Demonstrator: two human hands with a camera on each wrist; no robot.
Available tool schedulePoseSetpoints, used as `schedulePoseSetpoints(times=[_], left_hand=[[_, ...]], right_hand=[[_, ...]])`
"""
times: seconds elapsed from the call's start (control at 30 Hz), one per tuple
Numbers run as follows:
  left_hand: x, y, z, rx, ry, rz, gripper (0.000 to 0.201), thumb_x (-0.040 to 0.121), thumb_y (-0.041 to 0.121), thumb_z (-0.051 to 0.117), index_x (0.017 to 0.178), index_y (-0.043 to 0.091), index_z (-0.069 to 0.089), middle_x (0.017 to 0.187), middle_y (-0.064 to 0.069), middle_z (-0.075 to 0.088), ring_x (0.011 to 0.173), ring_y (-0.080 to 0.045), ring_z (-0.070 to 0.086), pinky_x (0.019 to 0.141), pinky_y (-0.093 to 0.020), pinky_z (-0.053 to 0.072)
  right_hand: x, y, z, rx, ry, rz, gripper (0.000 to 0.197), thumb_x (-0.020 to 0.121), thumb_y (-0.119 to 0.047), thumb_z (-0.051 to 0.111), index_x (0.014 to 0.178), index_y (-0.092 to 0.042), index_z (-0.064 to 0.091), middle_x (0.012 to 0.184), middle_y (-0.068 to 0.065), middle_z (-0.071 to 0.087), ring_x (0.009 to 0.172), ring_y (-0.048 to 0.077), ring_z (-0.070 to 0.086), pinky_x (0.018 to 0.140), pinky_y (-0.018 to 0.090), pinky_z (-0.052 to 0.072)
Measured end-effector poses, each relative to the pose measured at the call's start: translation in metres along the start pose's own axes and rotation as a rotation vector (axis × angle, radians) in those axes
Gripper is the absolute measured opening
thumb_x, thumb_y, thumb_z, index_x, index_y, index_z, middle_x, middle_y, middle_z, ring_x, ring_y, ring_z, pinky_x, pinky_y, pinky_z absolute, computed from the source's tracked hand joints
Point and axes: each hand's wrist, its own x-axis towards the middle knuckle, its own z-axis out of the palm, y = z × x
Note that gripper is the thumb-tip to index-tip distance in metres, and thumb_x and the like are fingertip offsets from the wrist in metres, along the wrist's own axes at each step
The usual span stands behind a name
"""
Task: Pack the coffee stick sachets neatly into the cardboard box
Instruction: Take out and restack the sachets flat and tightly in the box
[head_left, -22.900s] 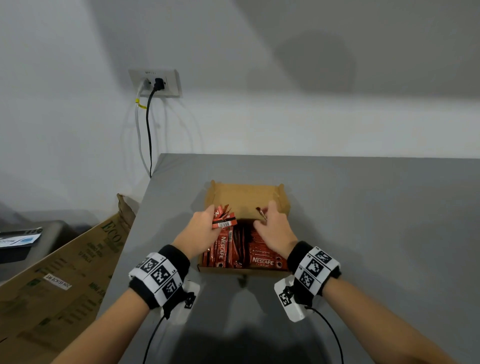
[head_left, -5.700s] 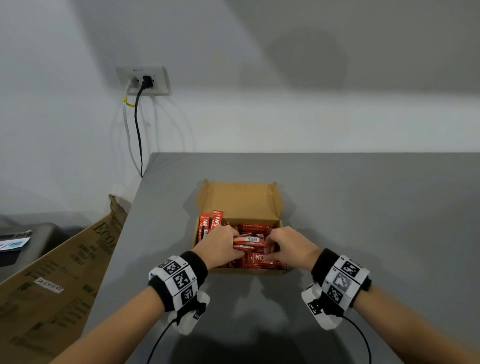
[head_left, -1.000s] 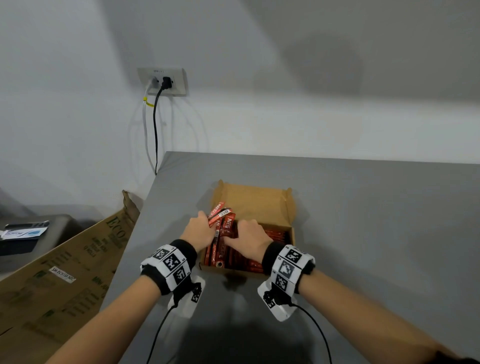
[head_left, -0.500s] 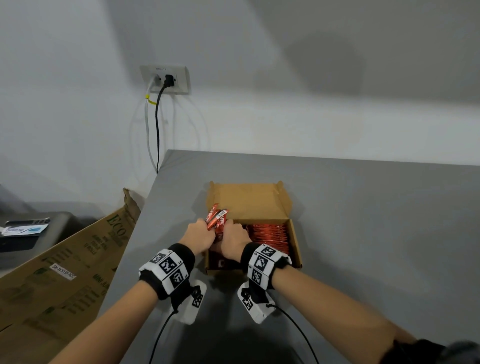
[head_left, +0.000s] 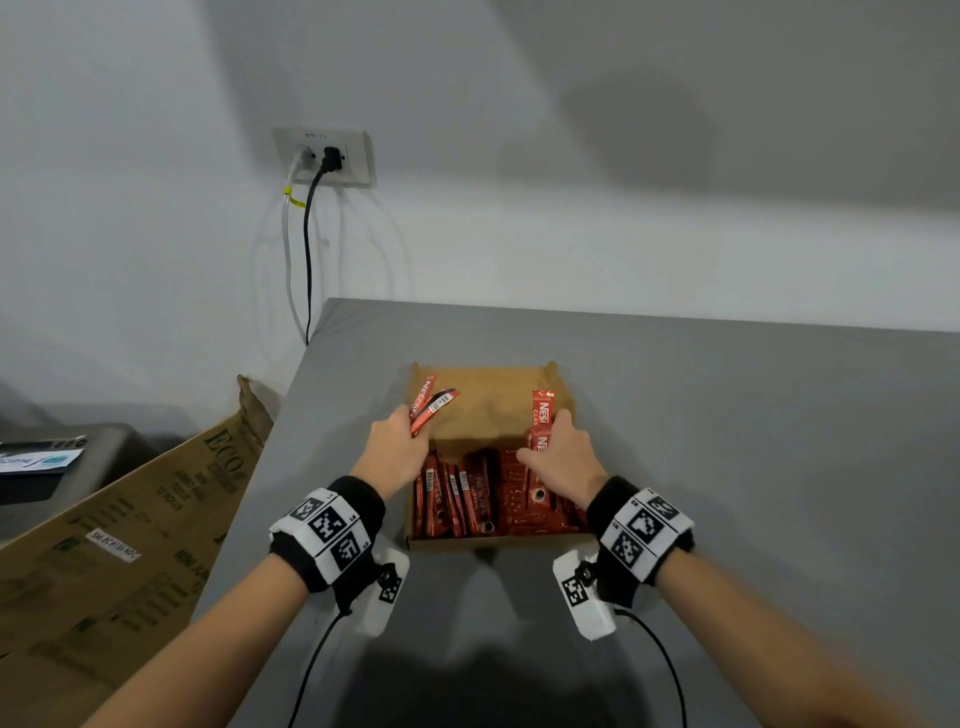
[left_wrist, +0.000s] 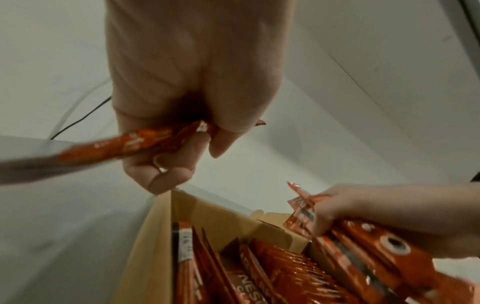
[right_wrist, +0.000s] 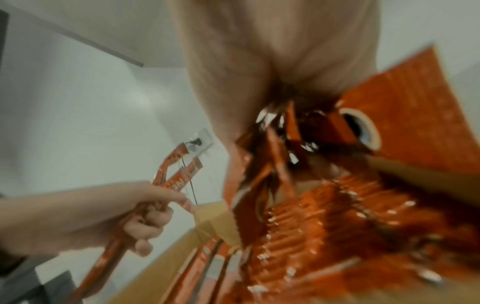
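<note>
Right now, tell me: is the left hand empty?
No, the left hand grips a few red sachets above the cardboard box.

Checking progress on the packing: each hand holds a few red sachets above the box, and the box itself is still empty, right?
Not quite. The left hand and right hand do hold sachets, but the cardboard box is not empty: the head view shows red sachets already packed inside.

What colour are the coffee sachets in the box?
Red-orange with white lettering; the sachets in the cardboard box show best in the head view.
</note>
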Motion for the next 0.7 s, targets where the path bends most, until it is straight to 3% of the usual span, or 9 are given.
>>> schedulePoseSetpoints(times=[0.1, 0.2, 0.37, 0.53, 0.7], left_hand=[[-0.004, 0.006, 0.007, -0.013, -0.041, 0.025, 0.024, 0.099, 0.02, 0.043, 0.111, 0.0, 0.049, 0.077, -0.002, 0.054, 0.056, -0.009, 0.049, 0.041, -0.011, 0.04], [-0.005, 0.009, 0.01, -0.023, -0.063, 0.028, 0.022, 0.099, 0.019, 0.042, 0.112, 0.002, 0.05, 0.072, 0.001, 0.051, 0.053, -0.008, 0.047, 0.036, -0.007, 0.036], [-0.004, 0.008, 0.011, -0.011, -0.086, 0.034, 0.02, 0.099, 0.018, 0.042, 0.111, 0.003, 0.05, 0.072, 0.001, 0.051, 0.051, -0.007, 0.047, 0.036, -0.008, 0.036], [-0.005, 0.007, 0.01, -0.009, -0.079, 0.039, 0.018, 0.099, 0.018, 0.042, 0.103, 0.004, 0.051, 0.069, 0.0, 0.051, 0.05, -0.009, 0.045, 0.035, -0.008, 0.035], [-0.001, 0.006, 0.005, 0.03, -0.032, 0.015, 0.011, 0.097, 0.012, 0.044, 0.092, 0.006, 0.051, 0.073, -0.004, 0.053, 0.053, -0.01, 0.047, 0.042, -0.014, 0.036]], right_hand=[[-0.002, 0.009, 0.008, -0.094, 0.012, 0.01, 0.039, 0.082, -0.013, 0.061, 0.108, -0.012, 0.031, 0.101, 0.016, 0.058, 0.086, 0.029, 0.06, 0.073, 0.038, 0.053], [-0.002, 0.011, 0.014, -0.143, 0.034, -0.013, 0.048, 0.082, -0.011, 0.062, 0.118, -0.013, 0.029, 0.105, 0.016, 0.056, 0.091, 0.03, 0.06, 0.078, 0.042, 0.055], [0.001, 0.012, 0.016, -0.21, 0.053, -0.045, 0.046, 0.082, -0.013, 0.063, 0.117, -0.01, 0.033, 0.11, 0.015, 0.054, 0.097, 0.028, 0.058, 0.081, 0.037, 0.053], [-0.005, 0.011, 0.008, -0.366, 0.078, -0.077, 0.045, 0.084, -0.027, 0.064, 0.116, -0.006, 0.04, 0.115, 0.015, 0.05, 0.106, 0.03, 0.052, 0.086, 0.034, 0.046], [-0.019, -0.014, 0.014, -0.456, 0.2, -0.304, 0.029, 0.092, -0.029, 0.053, 0.112, -0.008, 0.049, 0.114, 0.007, 0.051, 0.105, 0.02, 0.05, 0.089, 0.027, 0.047]])
